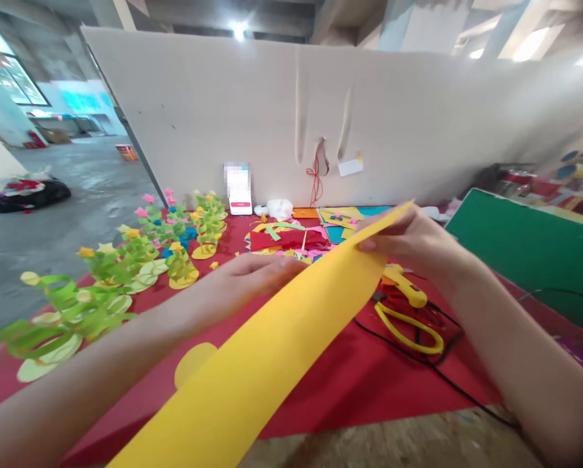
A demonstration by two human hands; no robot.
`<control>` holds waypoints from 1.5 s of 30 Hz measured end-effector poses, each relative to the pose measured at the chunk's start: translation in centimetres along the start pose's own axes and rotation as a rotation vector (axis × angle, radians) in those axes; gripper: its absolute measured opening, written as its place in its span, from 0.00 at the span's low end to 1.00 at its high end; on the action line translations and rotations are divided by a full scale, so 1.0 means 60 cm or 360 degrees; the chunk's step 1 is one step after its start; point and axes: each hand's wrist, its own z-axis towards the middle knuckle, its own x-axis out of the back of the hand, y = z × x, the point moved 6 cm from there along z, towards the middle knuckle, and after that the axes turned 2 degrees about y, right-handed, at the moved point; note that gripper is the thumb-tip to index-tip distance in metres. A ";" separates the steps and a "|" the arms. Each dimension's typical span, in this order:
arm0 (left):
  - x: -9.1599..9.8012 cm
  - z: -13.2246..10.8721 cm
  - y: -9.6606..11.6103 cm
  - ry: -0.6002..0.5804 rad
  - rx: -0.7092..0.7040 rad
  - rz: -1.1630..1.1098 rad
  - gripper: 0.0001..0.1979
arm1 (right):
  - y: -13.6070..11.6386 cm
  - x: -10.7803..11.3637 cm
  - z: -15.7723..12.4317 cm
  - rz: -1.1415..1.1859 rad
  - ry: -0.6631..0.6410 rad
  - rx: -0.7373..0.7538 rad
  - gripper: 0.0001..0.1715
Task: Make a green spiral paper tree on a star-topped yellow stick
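A long strip of yellow paper (272, 351) slants across the view from the lower left up to my right hand (413, 237). My right hand is closed on its far end, thumb on the near side. My left hand (262, 273) lies along the strip's left edge with fingers stretched out; the fingertips meet the paper's edge and are partly hidden. Below the strip, a yellow paper disc (194, 364) shows on the red table cover (349, 383). Under my right hand are a yellow glue gun (411, 289) with a black cord and a yellow loop-shaped handle (413, 341).
Several green paper plants (96, 292) with star and round tops stand along the left side. Paper scraps (291, 237) lie at the back, near a phone (239, 188) leaning against the white panel (213, 110). A green board (530, 260) stands at right.
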 end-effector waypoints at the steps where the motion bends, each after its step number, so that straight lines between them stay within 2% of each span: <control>1: -0.015 0.008 0.006 -0.0077 0.0006 -0.0043 0.15 | -0.008 -0.018 0.004 -0.0026 -0.0053 0.0074 0.05; 3: -0.035 0.019 0.007 -0.0170 0.0017 -0.0110 0.15 | -0.027 -0.048 0.005 -0.0091 -0.0166 0.0290 0.08; 5: -0.044 0.025 -0.005 -0.0172 0.0043 -0.0137 0.17 | -0.042 -0.066 0.002 -0.0110 -0.0224 0.0505 0.10; 8: -0.055 0.030 -0.024 -0.0263 0.0052 -0.0376 0.18 | -0.046 -0.070 0.000 -0.0054 -0.0152 0.0613 0.10; 11: -0.066 0.029 -0.025 -0.0434 0.0022 -0.0671 0.11 | -0.040 -0.066 0.001 0.0009 -0.0078 0.0593 0.13; 13: -0.065 0.028 -0.022 -0.0443 0.0036 -0.0640 0.09 | -0.037 -0.066 0.001 0.0032 -0.0098 0.0552 0.16; 18: -0.042 0.019 -0.006 -0.0208 0.0024 -0.0196 0.13 | -0.038 -0.062 -0.005 -0.0089 -0.0158 0.0322 0.13; 23: -0.022 -0.003 0.030 0.0032 -0.0265 0.0315 0.10 | -0.047 -0.049 -0.015 -0.0185 -0.0033 0.0176 0.07; 26: -0.014 -0.014 0.045 0.0172 -0.0441 0.0548 0.10 | -0.053 -0.055 -0.022 -0.0177 -0.0081 0.0152 0.08; 29: -0.013 -0.022 0.050 0.0227 -0.0547 0.0661 0.10 | -0.061 -0.062 -0.027 -0.0221 -0.0085 0.0159 0.08; 32: -0.015 -0.029 0.056 0.0235 -0.0636 0.0687 0.09 | -0.068 -0.060 -0.030 -0.0339 0.0046 0.0196 0.06; 35: -0.016 -0.032 0.059 0.0191 -0.0600 0.0702 0.10 | -0.072 -0.057 -0.034 -0.0395 0.0154 0.0257 0.07; 41: -0.016 -0.029 0.058 0.0125 -0.0535 0.0683 0.13 | -0.068 -0.057 -0.035 -0.0353 0.0155 0.0270 0.09; 45: -0.018 -0.025 0.055 0.0079 -0.0482 0.0557 0.14 | -0.064 -0.059 -0.031 -0.0223 0.0181 0.0133 0.04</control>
